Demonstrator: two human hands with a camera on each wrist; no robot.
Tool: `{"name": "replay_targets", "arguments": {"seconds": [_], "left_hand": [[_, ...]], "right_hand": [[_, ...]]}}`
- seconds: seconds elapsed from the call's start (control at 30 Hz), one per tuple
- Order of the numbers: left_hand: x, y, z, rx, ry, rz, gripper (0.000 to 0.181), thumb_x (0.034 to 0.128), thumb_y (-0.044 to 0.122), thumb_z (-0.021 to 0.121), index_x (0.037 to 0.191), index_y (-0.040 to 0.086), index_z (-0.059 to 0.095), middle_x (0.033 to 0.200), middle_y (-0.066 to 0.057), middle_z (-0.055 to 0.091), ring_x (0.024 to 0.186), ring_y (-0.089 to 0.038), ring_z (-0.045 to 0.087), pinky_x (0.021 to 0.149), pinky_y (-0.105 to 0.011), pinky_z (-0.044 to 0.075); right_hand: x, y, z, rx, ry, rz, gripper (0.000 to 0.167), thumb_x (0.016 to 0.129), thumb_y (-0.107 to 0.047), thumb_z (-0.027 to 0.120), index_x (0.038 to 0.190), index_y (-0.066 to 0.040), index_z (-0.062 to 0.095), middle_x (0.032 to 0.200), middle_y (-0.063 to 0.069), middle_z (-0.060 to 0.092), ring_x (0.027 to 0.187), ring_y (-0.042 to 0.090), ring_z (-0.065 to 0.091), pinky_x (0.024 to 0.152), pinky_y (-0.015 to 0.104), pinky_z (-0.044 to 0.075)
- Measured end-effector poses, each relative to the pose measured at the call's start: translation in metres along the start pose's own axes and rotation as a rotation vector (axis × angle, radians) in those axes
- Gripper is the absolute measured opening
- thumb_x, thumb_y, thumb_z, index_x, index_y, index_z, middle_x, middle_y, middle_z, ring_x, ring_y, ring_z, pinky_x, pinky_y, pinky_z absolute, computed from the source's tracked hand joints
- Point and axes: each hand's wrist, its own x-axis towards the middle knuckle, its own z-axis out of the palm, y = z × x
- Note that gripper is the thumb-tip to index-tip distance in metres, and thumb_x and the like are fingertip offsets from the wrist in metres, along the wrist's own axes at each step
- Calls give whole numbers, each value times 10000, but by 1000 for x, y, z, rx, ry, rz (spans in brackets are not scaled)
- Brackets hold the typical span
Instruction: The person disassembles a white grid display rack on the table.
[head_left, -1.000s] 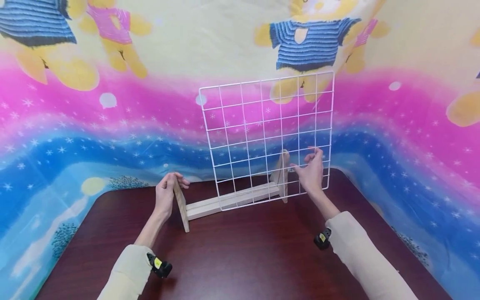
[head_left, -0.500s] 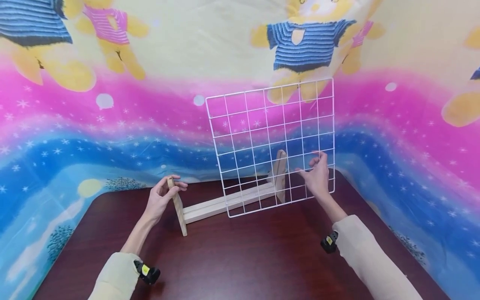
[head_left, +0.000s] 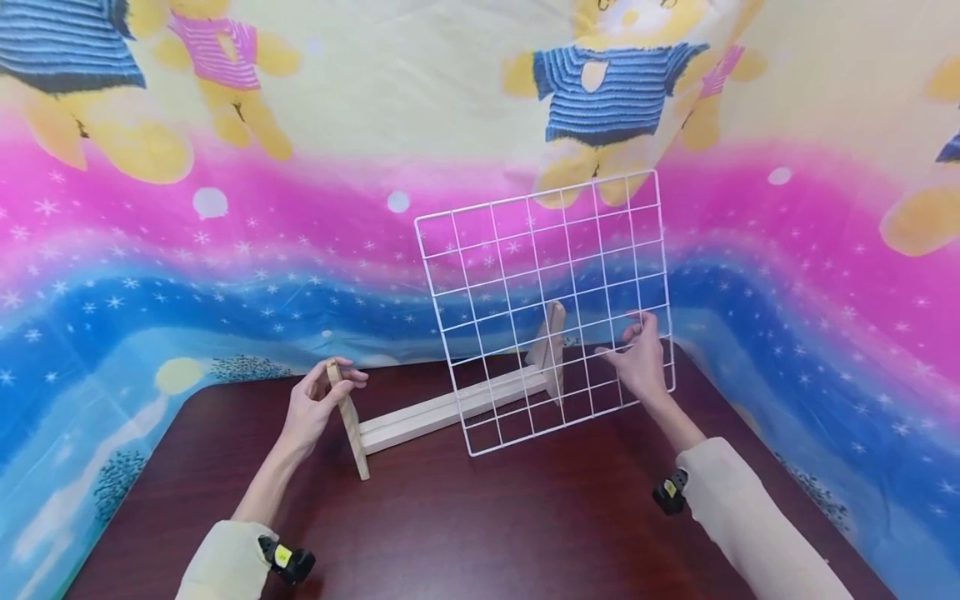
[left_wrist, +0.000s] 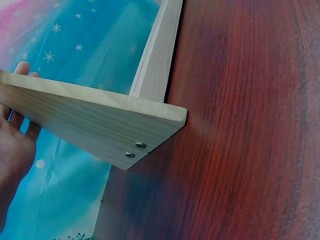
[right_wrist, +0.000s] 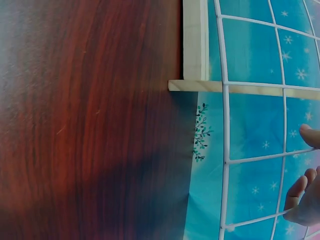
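Left hand (head_left: 307, 408): a person's thumb and fingers pinch the top of the wooden stand's left end panel (head_left: 351, 429), thumb on the near side, fingertips showing past it.

Right hand (head_left: 640, 358): bent fingers hold the white wire grid (head_left: 576, 296) near its right edge, low down; the exact wire between thumb and fingers cannot be told.

Wire grid: tilted, its left side lower than its right, it stands in front of the stand's right half; whether its lower left corner touches wood or table cannot be told.

Wooden stand: a crossbar (head_left: 416, 419) joins two upright panels, with a lengthwise line along it; whether that line is a groove is unclear. The right end panel (head_left: 553, 354) shows through the wires. Two screw heads (left_wrist: 135, 150) sit low on the left panel's outer face.

Table (head_left: 480, 533): dark red wood reaches from the stand toward the viewer between both forearms; the rounded back corners lie beyond each hand, the back edge just behind the stand.

Cloth (head_left: 300, 217): printed bears, snowflakes and pink and blue bands rise behind the table and along both sides.

Sleeves (head_left: 228, 567): pale, each with a small black camera (head_left: 287, 560) at the wrist.
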Motion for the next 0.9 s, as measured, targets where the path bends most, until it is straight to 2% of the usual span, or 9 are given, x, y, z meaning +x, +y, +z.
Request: {"name": "replay_targets", "arguments": {"seconds": [0.23, 0.47, 0.63, 0.9], "left_hand": [[-8, 7, 0, 5, 20, 8, 249, 965, -18, 545, 1214, -7, 543, 1046, -230, 666, 986, -221, 656, 905, -254, 466], [-16, 8, -2, -36, 28, 44, 251, 948, -76, 535, 1199, -51, 538, 1058, -219, 670, 963, -225, 668, 889, -276, 495], [-21, 10, -3, -43, 59, 52, 250, 940, -79, 550, 1189, -60, 546, 1045, -191, 684, 939, -211, 681, 880, -278, 504], [-30, 16, -4, -26, 90, 57, 280, 934, -85, 555, 1213, -89, 528, 1063, -246, 663, 932, -241, 684, 866, -280, 513]], "right_hand": [[-2, 8, -8, -14, -66, -22, 751, 686, 2, 851, 1279, 15, 390, 890, 151, 496, 675, 168, 501, 627, 204, 414], [-5, 17, -17, -55, -130, -42, 745, 700, 17, 835, 1283, 13, 371, 912, 188, 508, 715, 223, 506, 638, 254, 411], [-7, 21, -24, -66, -166, -78, 729, 691, 60, 813, 1283, 31, 389, 899, 200, 519, 754, 267, 537, 665, 298, 434], [-8, 24, -35, -88, -221, -112, 709, 678, 101, 785, 1267, 60, 392, 893, 174, 509, 778, 267, 520, 658, 268, 420]]}}
